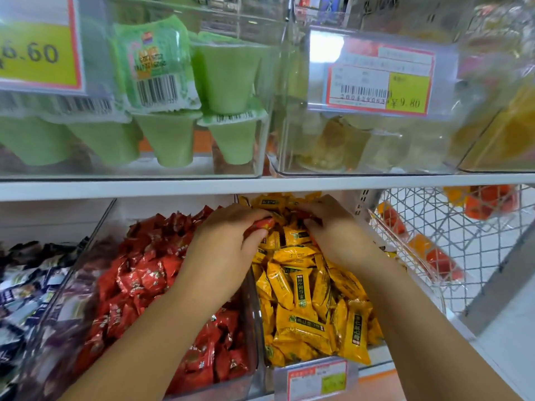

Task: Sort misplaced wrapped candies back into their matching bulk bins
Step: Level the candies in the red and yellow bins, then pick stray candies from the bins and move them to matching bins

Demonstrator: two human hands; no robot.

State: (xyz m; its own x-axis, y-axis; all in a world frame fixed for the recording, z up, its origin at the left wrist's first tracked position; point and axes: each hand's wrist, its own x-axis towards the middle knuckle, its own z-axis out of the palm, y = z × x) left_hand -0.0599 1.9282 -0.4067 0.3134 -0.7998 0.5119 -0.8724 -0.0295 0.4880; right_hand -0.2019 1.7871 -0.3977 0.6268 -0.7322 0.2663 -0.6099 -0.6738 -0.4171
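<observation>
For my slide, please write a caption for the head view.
Left hand holds a red candy over the yellow-candy bin; right hand digs among the yellow candies.

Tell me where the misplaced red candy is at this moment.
In the head view's centre, the left hand grips the red candy above the yellow candies, close to the right hand.

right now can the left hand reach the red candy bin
Probably yes: the left hand, gripping a red candy, is right beside the red candy bin, whose open top nothing covers.
</observation>
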